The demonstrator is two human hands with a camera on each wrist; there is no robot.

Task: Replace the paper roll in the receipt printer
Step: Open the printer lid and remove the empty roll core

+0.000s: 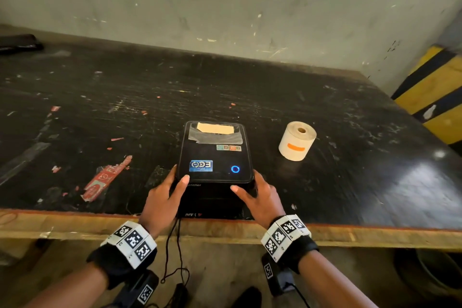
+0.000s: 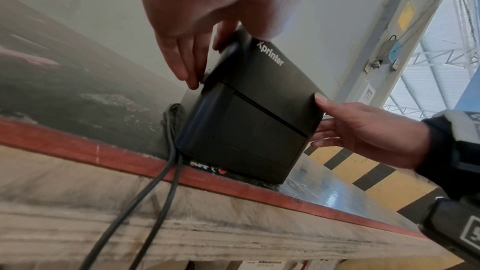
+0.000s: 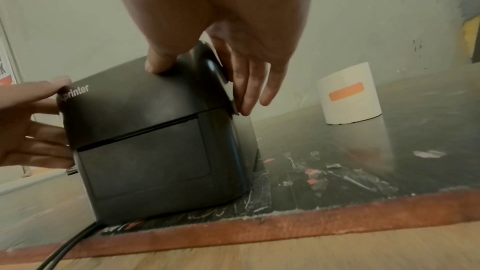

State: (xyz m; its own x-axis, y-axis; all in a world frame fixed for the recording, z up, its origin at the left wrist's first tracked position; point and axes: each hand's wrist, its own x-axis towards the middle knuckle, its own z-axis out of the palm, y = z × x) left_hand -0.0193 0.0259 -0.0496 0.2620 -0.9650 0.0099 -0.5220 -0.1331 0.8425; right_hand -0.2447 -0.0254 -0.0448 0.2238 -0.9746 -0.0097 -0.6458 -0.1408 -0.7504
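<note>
A black receipt printer stands at the table's near edge with its lid down and a blue ring light lit. My left hand lies against its left front corner, thumb on the lid's edge, straight fingers reaching down the left side. My right hand mirrors it at the right corner, its fingertips touching a small catch on the printer side. A full white paper roll with an orange sticker stands on end to the printer's right, apart from both hands.
Two black cables hang from the printer over the wooden table edge. Red label scraps lie left of the printer. A yellow-and-black striped barrier stands at the right, a wall behind, and a black object far left.
</note>
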